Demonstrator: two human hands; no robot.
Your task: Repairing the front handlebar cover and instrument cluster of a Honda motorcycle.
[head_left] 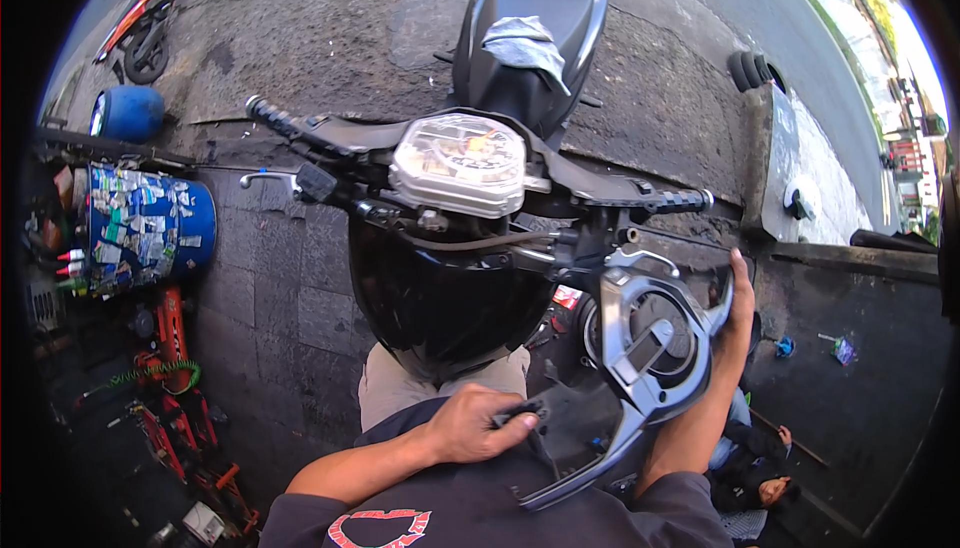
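- Far left, a blue barrel (204,233) with stickers stands on the ground; a red stand (174,338) is just below it in view.
- In the middle is a scooter (430,303), with a clear-topped gauge (460,163) between its handlebars.
- The left hand (475,426) has a narrow grip, thumb and fingers pinching a dark tab (522,412) at the panel's left side; whether the two are one piece, I cannot tell.
- The grey and black panel (622,360) hangs tilted between the hands, its round opening nearer the right one.
- The right hand (738,298) holds the panel at its outer right edge, fingers partly hidden.
- Lower right, another person (742,468) is near the floor.
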